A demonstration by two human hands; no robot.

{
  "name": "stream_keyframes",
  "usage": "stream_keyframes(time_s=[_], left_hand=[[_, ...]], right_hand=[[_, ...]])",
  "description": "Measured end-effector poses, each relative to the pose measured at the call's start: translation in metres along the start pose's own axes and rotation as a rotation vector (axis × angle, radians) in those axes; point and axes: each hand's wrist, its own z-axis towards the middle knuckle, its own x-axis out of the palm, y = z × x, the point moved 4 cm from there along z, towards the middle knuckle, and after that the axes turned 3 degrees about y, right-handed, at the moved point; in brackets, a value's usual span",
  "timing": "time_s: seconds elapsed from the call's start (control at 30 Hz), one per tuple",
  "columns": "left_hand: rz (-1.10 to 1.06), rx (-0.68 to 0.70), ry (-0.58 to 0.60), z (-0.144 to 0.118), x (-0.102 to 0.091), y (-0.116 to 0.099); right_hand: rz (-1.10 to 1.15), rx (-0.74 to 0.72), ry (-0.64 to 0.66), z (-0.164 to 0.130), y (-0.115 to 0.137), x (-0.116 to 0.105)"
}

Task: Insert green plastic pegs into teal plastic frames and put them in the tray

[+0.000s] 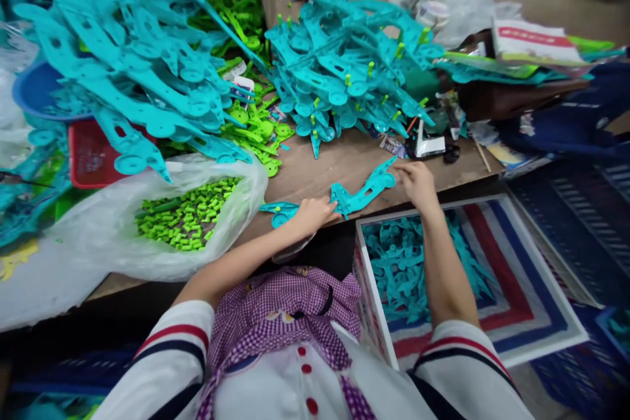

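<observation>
A long turquoise plastic part (367, 193) lies along the front edge of the brown work table, its middle covered by my left hand. My left hand (315, 213) is closed over it, fingers bent against the plastic. At its right end, the fingers of my right hand (417, 184) pinch the rounded tip. The left end (283, 215) shows beyond my left wrist, with a small lime-green peg on it. To the left, a clear plastic bag (246, 210) lies open, holding many short lime-green pegs (189, 216).
Turquoise parts are heaped at left (147, 72) and centre back (344, 59), some with green pegs. Lime-green parts (258, 131) lie between. A red tray (101, 154) sits at left. Below right, a box with a striped lining (512, 262) holds turquoise parts (398, 269).
</observation>
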Motion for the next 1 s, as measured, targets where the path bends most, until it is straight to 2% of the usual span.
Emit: stream_keyframes(time_s=[0.13, 0.3, 0.5, 0.63, 0.87, 1.0], left_hand=[[-0.004, 0.0, 0.03, 0.003, 0.0, 0.001], [0.007, 0.017, 0.011, 0.006, 0.0, 0.001], [0.015, 0.018, 0.003, 0.007, 0.004, 0.003], [0.012, 0.029, -0.002, 0.01, 0.008, 0.005], [-0.026, 0.012, 0.01, 0.008, 0.005, 0.005], [-0.025, 0.022, 0.03, 0.004, -0.003, 0.0]], right_hand=[[-0.114, -0.035, 0.006, 0.024, -0.032, 0.017], [-0.248, -0.251, 0.071, 0.026, -0.027, 0.023], [-0.307, -0.359, 0.167, 0.035, -0.032, 0.027], [-0.331, -0.419, 0.285, 0.044, -0.04, 0.032], [-0.338, -0.37, 0.446, 0.06, -0.041, 0.042], [-0.305, -0.288, 0.405, 0.057, -0.042, 0.044]])
